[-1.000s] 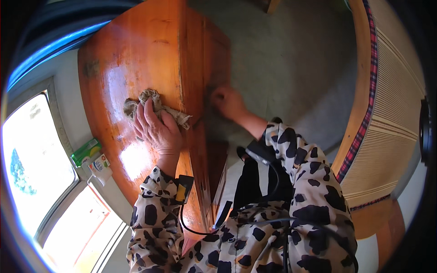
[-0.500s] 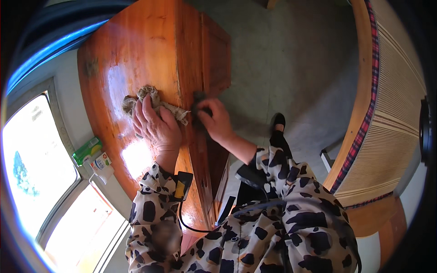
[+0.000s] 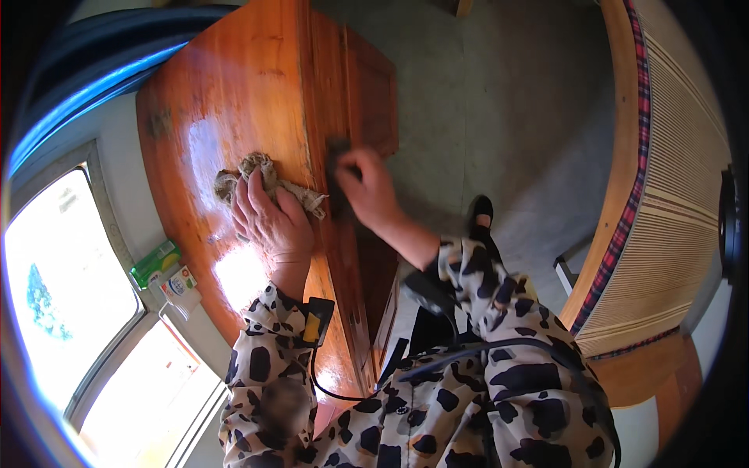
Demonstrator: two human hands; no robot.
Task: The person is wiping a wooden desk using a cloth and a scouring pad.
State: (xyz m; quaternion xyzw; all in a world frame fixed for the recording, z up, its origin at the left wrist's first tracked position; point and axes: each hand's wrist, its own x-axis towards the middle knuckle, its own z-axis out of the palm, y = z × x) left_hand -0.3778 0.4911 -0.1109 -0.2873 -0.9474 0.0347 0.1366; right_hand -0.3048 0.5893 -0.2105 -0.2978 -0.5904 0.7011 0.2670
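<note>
My left hand [image 3: 271, 228] lies on the glossy orange-brown wooden cabinet top [image 3: 250, 86], its fingers stretched out. Under and beside its fingertips is a crumpled grey-beige rag [image 3: 257, 164], with one end trailing to the right toward the cabinet's edge. Over that edge, my right hand [image 3: 367, 187] is closed on a dark pad or scrap of cloth [image 3: 337, 154] against the cabinet's front side. Motion blur and shadow keep me from telling exactly what kind it is.
A green box [image 3: 156, 264] and a white packet [image 3: 180, 287] stand by the window [image 3: 70, 273] at left. A bed with a striped mat [image 3: 679, 179] and wooden frame is at right. My foot in a black shoe [image 3: 483, 206] is on the grey floor.
My right hand has moved a little farther away along the cabinet's front with the dark pad. My left hand and the rag keep their place on the top; the view has shifted slightly.
</note>
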